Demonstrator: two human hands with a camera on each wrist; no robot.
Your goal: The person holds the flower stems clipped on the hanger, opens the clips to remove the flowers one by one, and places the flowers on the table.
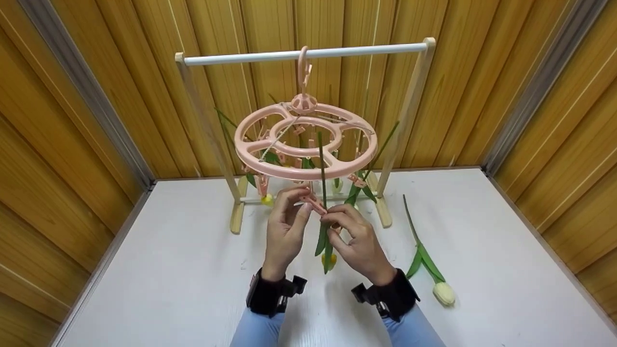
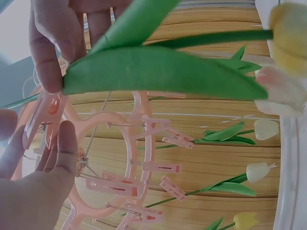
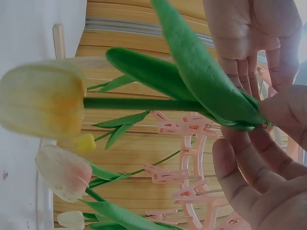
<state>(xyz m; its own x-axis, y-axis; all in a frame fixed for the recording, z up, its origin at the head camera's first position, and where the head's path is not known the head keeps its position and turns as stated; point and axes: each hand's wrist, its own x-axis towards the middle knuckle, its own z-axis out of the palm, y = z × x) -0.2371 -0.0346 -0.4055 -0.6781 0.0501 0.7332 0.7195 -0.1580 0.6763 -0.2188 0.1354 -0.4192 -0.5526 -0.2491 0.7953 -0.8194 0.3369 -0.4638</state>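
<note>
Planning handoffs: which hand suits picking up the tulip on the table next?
Probably the right hand: it's nearer the white tulip, though it would first need to release its held stem. The left hand is farther, gripping a pink clip.

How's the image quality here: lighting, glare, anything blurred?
Head view: fairly even light, mostly crisp, with a faint soft shadow low on the white table; left wrist view: scene turned sideways, top left corner washed out, the nearest tulip soft at the right edge; right wrist view: also sideways and slightly hazy, that tulip's bloom soft, glare at the right edge.
</note>
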